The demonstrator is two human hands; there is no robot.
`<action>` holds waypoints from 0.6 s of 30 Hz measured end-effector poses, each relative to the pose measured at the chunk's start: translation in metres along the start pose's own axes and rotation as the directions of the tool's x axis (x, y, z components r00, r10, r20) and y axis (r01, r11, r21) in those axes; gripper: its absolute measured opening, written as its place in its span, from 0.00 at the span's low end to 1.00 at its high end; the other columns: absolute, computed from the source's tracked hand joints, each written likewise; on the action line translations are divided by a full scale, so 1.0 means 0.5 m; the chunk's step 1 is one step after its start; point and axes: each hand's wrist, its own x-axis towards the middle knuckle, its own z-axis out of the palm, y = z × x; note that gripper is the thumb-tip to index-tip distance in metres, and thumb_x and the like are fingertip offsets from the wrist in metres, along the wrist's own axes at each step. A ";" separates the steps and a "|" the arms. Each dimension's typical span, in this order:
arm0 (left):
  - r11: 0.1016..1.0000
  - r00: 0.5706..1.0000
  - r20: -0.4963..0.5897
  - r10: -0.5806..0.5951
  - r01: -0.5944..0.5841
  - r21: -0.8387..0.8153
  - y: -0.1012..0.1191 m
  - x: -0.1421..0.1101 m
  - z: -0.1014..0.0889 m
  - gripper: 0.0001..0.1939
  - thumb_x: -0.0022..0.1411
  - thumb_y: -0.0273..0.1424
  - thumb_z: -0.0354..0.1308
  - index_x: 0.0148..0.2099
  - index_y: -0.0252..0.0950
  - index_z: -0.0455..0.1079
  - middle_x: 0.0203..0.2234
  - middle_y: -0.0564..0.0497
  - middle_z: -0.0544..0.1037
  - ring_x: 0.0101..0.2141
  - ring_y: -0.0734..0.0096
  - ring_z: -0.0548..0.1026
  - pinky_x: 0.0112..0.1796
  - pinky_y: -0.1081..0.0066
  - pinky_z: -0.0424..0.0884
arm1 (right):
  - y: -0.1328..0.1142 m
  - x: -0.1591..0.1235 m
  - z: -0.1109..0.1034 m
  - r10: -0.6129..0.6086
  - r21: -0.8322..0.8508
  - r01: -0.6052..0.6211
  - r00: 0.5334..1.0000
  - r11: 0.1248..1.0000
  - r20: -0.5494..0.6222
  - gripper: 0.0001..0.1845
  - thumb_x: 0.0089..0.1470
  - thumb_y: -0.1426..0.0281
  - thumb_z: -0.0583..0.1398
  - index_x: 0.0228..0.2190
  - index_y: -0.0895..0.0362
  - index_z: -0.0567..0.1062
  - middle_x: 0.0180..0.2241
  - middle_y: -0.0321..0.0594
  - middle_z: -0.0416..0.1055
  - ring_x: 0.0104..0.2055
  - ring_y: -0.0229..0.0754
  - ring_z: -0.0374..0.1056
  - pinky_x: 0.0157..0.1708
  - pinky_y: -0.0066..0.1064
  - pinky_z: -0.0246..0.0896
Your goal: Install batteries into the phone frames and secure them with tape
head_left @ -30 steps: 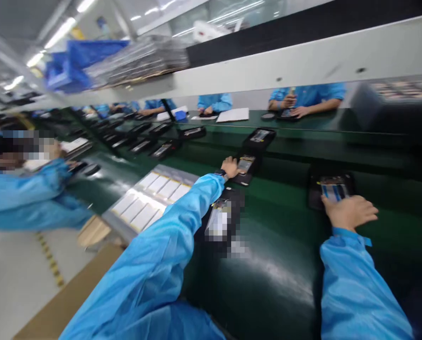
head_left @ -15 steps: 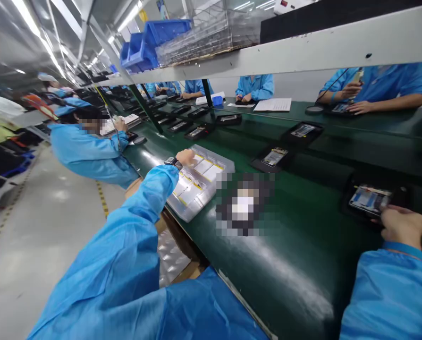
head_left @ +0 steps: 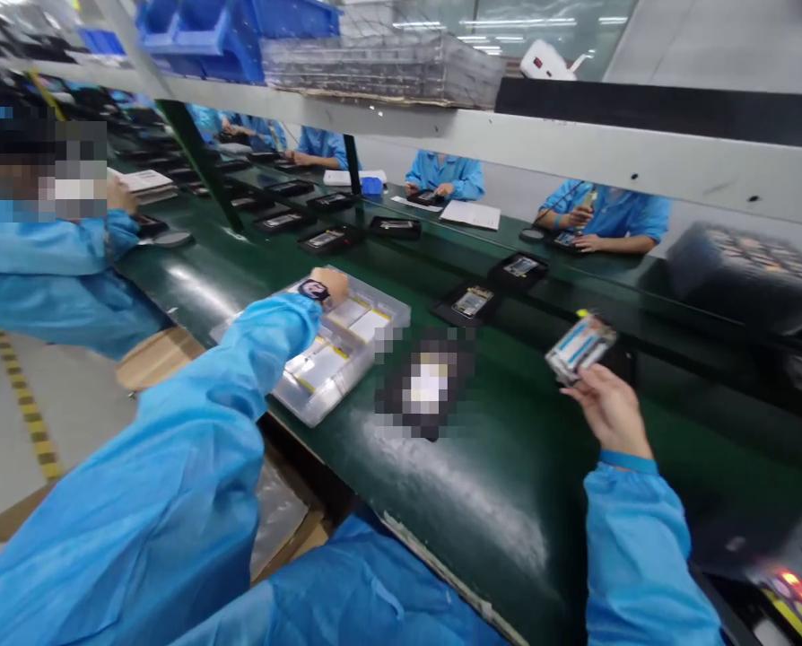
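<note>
On my feed, the right hand [head_left: 606, 411] pinches a flat blue-and-white component [head_left: 580, 347] above the green conveyor belt [head_left: 501, 475]. The left hand [head_left: 325, 285] rests on a clear plastic tray [head_left: 380, 309], its grip unclear. A blurred black holder [head_left: 428, 386] sits between them, and a co-worker's blue sleeve [head_left: 57, 287] fills the left.

One left hand [head_left: 329, 285], one right hand [head_left: 609, 413], one clear tray [head_left: 388, 314], one wristwatch [head_left: 315, 291]
</note>
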 end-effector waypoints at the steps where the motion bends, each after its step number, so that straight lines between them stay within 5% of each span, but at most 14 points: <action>1: 1.000 1.000 -0.015 -0.025 0.025 0.003 0.002 -0.006 -0.013 0.13 0.55 0.24 0.69 0.24 0.31 0.68 0.25 0.43 0.78 0.52 0.36 0.76 0.56 0.42 0.66 | 0.016 -0.018 0.009 0.036 -0.005 -0.035 0.998 0.999 0.057 0.15 0.38 0.68 0.73 0.30 0.58 0.77 0.27 0.38 0.73 0.26 0.39 0.71 0.25 0.29 0.76; 4: 1.000 0.999 -0.031 -0.026 0.025 -0.014 0.017 -0.038 -0.037 0.05 0.56 0.19 0.64 0.31 0.29 0.71 0.29 0.43 0.80 0.52 0.36 0.75 0.55 0.36 0.65 | 0.069 -0.070 0.032 0.146 -0.052 -0.139 0.974 0.989 0.174 0.21 0.37 0.62 0.76 0.32 0.58 0.78 0.29 0.40 0.76 0.27 0.40 0.73 0.25 0.29 0.76; 8: 0.954 0.983 0.052 0.177 -0.158 -0.254 0.120 -0.147 0.024 0.15 0.68 0.28 0.55 0.55 0.36 0.71 0.39 0.49 0.82 0.42 0.63 0.81 0.46 0.62 0.78 | 0.120 -0.139 0.049 0.226 -0.066 -0.217 0.948 0.974 0.225 0.25 0.41 0.58 0.76 0.37 0.58 0.78 0.33 0.43 0.79 0.30 0.42 0.75 0.27 0.30 0.76; 9: 0.843 0.970 0.063 0.233 -0.169 -0.511 0.163 -0.184 0.056 0.17 0.67 0.30 0.56 0.57 0.35 0.70 0.39 0.48 0.83 0.39 0.64 0.82 0.42 0.64 0.78 | 0.129 -0.157 0.051 0.223 -0.059 -0.215 0.947 0.975 0.230 0.25 0.42 0.57 0.76 0.38 0.58 0.77 0.33 0.43 0.79 0.30 0.42 0.75 0.27 0.30 0.76; 11: 0.521 0.928 0.138 0.347 -0.068 -0.851 0.256 -0.261 0.129 0.20 0.62 0.34 0.62 0.55 0.34 0.70 0.36 0.47 0.83 0.33 0.65 0.81 0.35 0.67 0.78 | 0.140 -0.190 0.051 0.201 -0.039 -0.198 0.953 0.980 0.226 0.26 0.44 0.55 0.75 0.39 0.57 0.77 0.32 0.41 0.79 0.29 0.41 0.74 0.27 0.30 0.75; 13: 0.350 0.858 0.274 0.435 0.119 -0.929 0.344 -0.325 0.197 0.25 0.55 0.37 0.67 0.53 0.34 0.69 0.30 0.49 0.82 0.25 0.67 0.78 0.25 0.71 0.74 | 0.149 -0.218 0.047 0.169 -0.014 -0.169 0.966 0.985 0.196 0.26 0.46 0.53 0.74 0.40 0.56 0.76 0.31 0.39 0.78 0.29 0.40 0.73 0.28 0.30 0.74; 16: 0.319 0.763 0.406 0.504 0.272 -0.908 0.429 -0.384 0.266 0.27 0.51 0.37 0.70 0.50 0.34 0.67 0.25 0.51 0.80 0.20 0.71 0.74 0.18 0.75 0.67 | 0.160 -0.246 0.034 0.129 0.020 -0.133 0.982 0.991 0.135 0.26 0.47 0.52 0.73 0.41 0.54 0.76 0.32 0.37 0.78 0.29 0.40 0.73 0.29 0.31 0.73; 18: 0.324 0.736 0.426 0.526 0.290 -0.900 0.450 -0.401 0.292 0.26 0.52 0.37 0.70 0.49 0.35 0.66 0.25 0.52 0.79 0.20 0.72 0.73 0.18 0.76 0.66 | 0.168 -0.256 0.025 0.112 0.042 -0.117 0.987 0.992 0.117 0.26 0.48 0.52 0.73 0.42 0.54 0.75 0.34 0.38 0.79 0.31 0.41 0.73 0.31 0.31 0.72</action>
